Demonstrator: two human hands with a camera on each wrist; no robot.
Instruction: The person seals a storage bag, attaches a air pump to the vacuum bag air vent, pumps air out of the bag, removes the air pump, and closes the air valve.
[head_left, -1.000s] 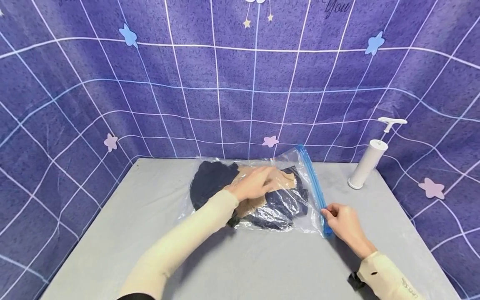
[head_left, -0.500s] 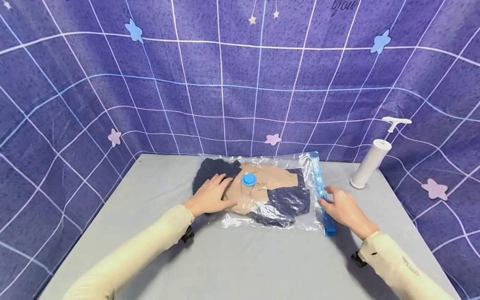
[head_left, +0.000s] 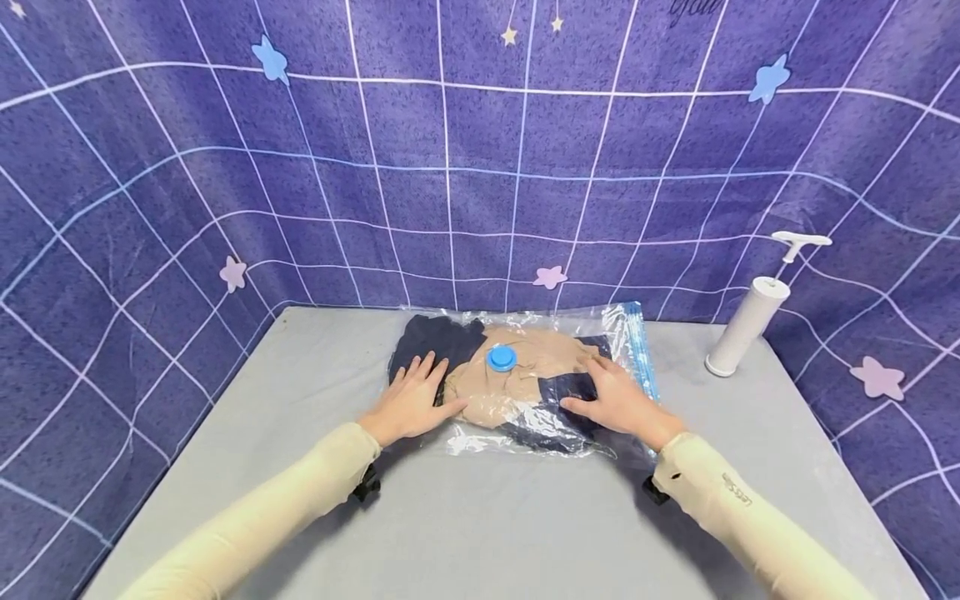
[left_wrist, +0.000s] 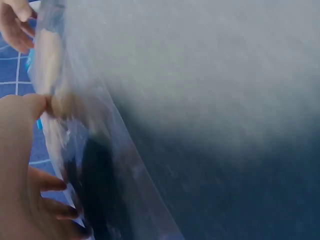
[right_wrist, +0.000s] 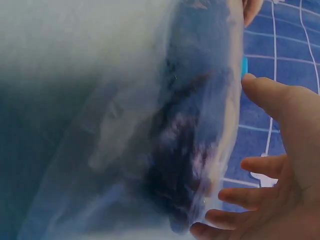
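The clear bag (head_left: 462, 442) lies on the grey counter (head_left: 510, 525) before you, beige clothing (head_left: 543, 346) and dark clothing (head_left: 429, 336) inside, a blue cap (head_left: 502, 357) on top. Your left hand (head_left: 411, 406) is spread wide at its left part; your right hand (head_left: 624, 402), fingers also apart, is at the right, near the blue strip (head_left: 639, 337). Farther right stands a white pump (head_left: 741, 333), handle raised.

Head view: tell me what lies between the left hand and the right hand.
In the head view, beige fabric and dark fabric inside the clear bag lie between the left hand and right hand; the blue cap sits slightly farther back.
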